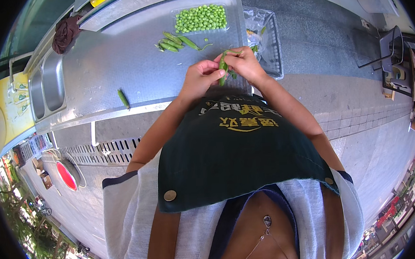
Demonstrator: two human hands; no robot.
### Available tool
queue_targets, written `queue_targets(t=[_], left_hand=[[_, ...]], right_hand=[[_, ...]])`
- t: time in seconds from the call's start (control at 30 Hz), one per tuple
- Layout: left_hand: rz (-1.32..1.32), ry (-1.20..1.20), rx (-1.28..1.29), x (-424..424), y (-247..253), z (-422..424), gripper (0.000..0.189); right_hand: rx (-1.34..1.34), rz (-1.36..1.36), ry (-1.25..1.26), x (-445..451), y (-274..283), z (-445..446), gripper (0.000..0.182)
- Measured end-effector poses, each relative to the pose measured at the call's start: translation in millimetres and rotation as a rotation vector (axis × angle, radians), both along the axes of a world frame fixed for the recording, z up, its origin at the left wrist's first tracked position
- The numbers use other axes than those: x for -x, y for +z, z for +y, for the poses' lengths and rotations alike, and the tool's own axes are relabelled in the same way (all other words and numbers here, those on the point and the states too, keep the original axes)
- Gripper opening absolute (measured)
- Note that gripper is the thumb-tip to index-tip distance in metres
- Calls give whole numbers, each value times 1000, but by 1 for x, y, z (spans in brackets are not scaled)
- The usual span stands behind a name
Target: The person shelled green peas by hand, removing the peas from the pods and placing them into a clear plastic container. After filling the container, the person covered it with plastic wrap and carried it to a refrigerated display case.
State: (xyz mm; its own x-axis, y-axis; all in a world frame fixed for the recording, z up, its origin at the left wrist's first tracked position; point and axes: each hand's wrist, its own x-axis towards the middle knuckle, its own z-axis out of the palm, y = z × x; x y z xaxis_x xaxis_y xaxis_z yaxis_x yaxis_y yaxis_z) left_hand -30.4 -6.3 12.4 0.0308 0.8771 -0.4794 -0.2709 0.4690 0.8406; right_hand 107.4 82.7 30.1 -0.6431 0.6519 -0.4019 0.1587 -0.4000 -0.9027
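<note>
Between my two hands is a green pea pod (223, 70), held upright in the view near the steel counter's right corner. My left hand (201, 75) pinches its left side between thumb and fingers. On the pod's upper right, my right hand (245, 63) grips it with thumb and fingertips. Beyond them stands a clear plastic tray (200, 32) filled with shelled green peas (201, 18). Several whole pods (170, 42) lie in a small heap in front of that tray, with one loose pea (206, 39) beside them. Whether the held pod is split cannot be told.
A single pod (123, 99) rests by the counter's (116, 63) front edge. At far left is a double steel sink (53, 82), with a dark cloth (65, 34) above it. Against the counter's right edge stands a grey plastic basket (276, 49) lined with clear film and holding green scraps.
</note>
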Motion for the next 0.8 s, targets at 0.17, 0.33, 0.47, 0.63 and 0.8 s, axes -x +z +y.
queue_targets(t=[0.17, 0.33, 0.47, 0.63, 0.8], left_hand=[[-302, 47, 152, 2, 12, 0, 22], [-282, 104, 157, -2, 6, 0, 22], [-260, 164, 144, -6, 3, 1, 20], [-228, 154, 107, -8, -5, -2, 19], [192, 33, -5, -8, 2, 2, 19]], right_hand=[[203, 45, -45, -9, -13, 5, 21], [295, 77, -125, -4, -21, -8, 25], [228, 103, -154, 0, -31, -17, 27], [290, 182, -292, 5, -36, -22, 19], [330, 164, -308, 3, -27, -20, 15]])
